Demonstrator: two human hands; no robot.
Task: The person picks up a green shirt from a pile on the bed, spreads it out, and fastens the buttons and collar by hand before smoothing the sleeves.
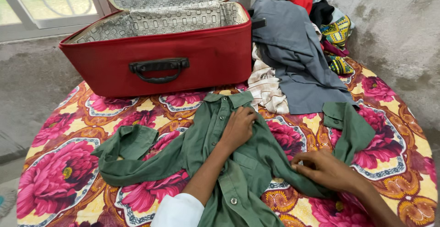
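The green shirt (238, 163) lies spread on the floral bedsheet (59, 172), just in front of the open red suitcase (174, 57). Left hand (237, 128) presses flat, grip open, on the shirt's chest. Right hand (323, 168) apparently pinches its sleeve.

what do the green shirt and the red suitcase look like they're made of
The green shirt looks like matte woven cloth, perhaps cotton: it creases softly under the left hand and right hand. The red suitcase seems fabric-covered, dull with no gloss, with a patterned textile lining and a dark handle, probably plastic.
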